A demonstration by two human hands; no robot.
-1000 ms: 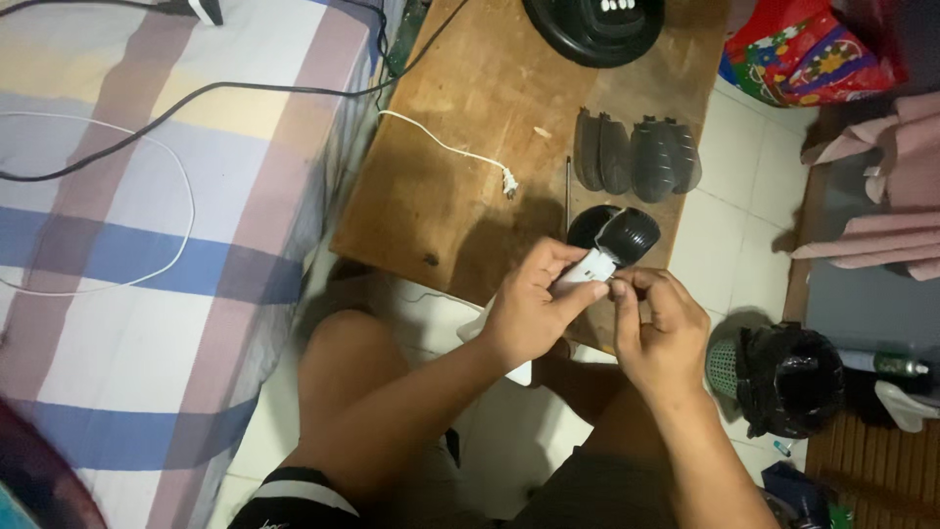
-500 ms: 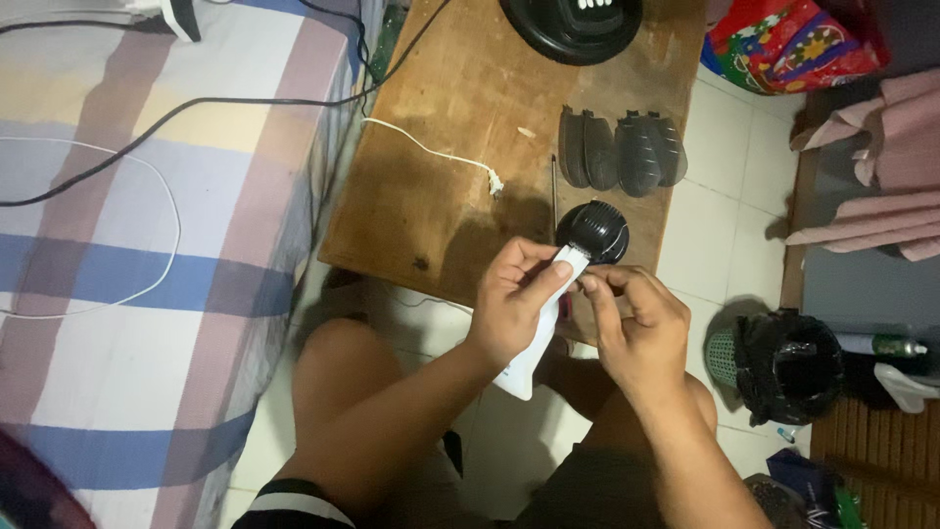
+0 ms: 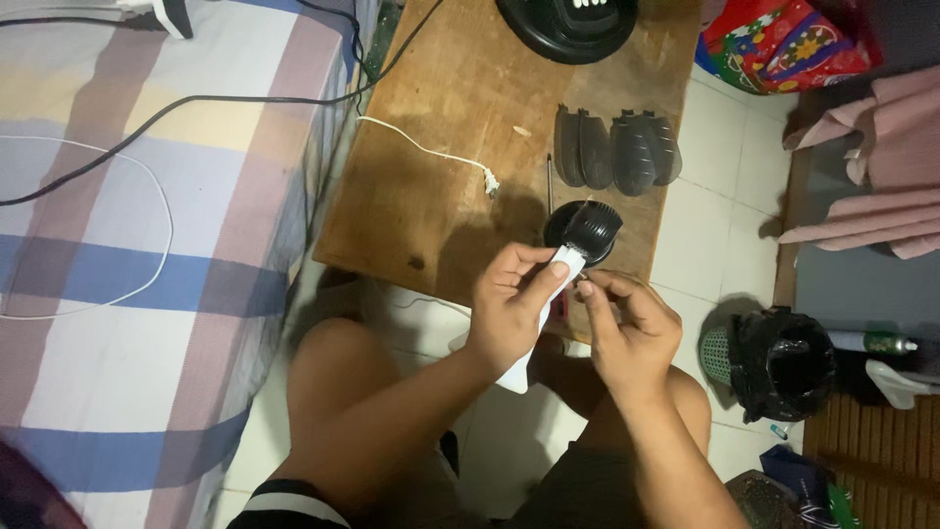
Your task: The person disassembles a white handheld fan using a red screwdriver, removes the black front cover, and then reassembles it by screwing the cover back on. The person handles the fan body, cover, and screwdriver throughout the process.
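From my head view, the lower end of the white handle [image 3: 529,338] is partly covered by the left hand [image 3: 509,313], and its black round head [image 3: 586,231] is only partly distinct against the dark shadow on the counter [image 3: 450,147]. I cannot tell what the right hand [image 3: 627,328] pinches; its fingertips [image 3: 586,291] are curled tight together just beside the top of the handle, and anything between them is too small to make out. The black disc [image 3: 568,24] at the top edge is cut off by the frame.

The left hand is closed around the handle, thumb and fingers wrapped on its upper part, holding it tilted with the head up and away from me. The head sits above the near counter edge, just beyond both hands. Four dark blades [image 3: 617,149] lie on the counter farther out, well apart from the hands.
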